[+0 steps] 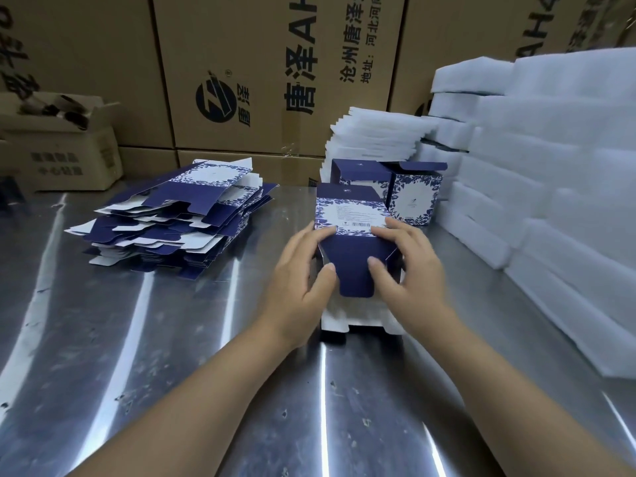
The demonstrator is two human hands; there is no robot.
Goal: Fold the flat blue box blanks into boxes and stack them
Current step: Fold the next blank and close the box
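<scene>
1. The left hand (303,270) and right hand (407,266) clasp the half-folded box (349,215) between them, fingers (321,235) curled round its sides and thumbs on the dark flap (354,270).
2. It seems best to keep the sides square, then press the flap down evenly and tuck it in.
3. The pile of blanks (172,228) lies well left of the left hand on the table (137,356).
4. Two folded boxes (416,194) stand just beyond both hands.
5. Foam sheets (550,201) crowd in to the right of the right hand, leaving little room.
</scene>
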